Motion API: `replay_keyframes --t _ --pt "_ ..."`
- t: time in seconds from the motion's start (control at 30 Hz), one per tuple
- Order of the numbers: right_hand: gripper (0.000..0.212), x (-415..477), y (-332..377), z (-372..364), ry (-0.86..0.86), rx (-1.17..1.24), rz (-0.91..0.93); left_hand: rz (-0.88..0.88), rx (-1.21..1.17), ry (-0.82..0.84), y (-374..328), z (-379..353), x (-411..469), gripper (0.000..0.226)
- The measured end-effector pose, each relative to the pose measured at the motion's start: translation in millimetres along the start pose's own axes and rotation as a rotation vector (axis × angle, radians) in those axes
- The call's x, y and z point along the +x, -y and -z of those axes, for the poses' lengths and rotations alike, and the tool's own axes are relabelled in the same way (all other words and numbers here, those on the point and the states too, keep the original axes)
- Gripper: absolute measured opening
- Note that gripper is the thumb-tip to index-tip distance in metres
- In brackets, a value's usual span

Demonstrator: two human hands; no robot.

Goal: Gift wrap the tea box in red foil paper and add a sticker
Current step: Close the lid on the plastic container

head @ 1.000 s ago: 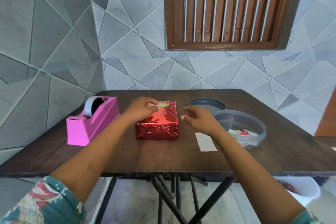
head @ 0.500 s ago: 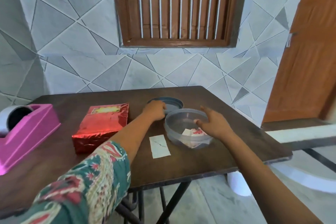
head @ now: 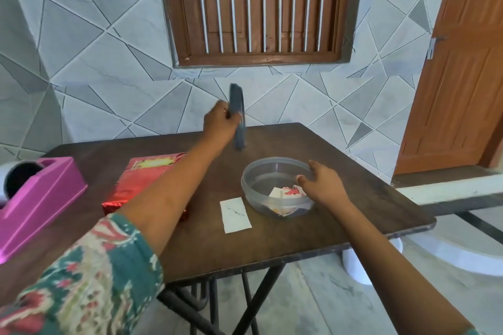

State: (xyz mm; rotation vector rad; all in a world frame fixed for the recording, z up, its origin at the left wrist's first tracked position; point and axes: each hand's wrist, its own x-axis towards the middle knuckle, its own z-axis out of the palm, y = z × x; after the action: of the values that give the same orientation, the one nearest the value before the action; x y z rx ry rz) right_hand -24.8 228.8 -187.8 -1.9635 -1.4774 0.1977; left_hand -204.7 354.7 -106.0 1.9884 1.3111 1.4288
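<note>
Left hand (head: pixel 219 125) gripped the grey lid (head: pixel 237 117), now lifted on edge off the table (head: pixel 340 215), where it lay flat a moment before. Right hand (head: pixel 322 182) rested loosely, I think, on the tub (head: pixel 253 190) rim. The wrapped tea box (head: pixel 147 179) sat left, sticker (head: pixel 153 162) on, so probably just packing up.

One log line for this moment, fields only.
left hand: grips grey lid, on edge above table | right hand: touches clear container rim | wrapped box: on table, sticker on top
</note>
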Motion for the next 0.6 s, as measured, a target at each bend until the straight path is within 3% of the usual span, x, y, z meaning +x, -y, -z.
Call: replay_keyframes --t 0.1,0.17,0.4,0.6 --pt "0.048 -3 6 -4 -0.035 0.015 0.0 0.366 -0.674 0.072 -18 19 -11 0.029" --pt "0.041 -7 11 -9 -0.07 0.052 -0.006 0.53 -0.879 0.128 -16 27 -26 0.034" --pt "0.045 -10 11 -6 -0.248 0.288 -0.155 0.846 -0.89 0.204 17 31 -65 0.027" --pt "0.053 -3 7 6 -0.17 0.34 -0.258 0.715 -0.49 0.305 17 26 -76 0.034"
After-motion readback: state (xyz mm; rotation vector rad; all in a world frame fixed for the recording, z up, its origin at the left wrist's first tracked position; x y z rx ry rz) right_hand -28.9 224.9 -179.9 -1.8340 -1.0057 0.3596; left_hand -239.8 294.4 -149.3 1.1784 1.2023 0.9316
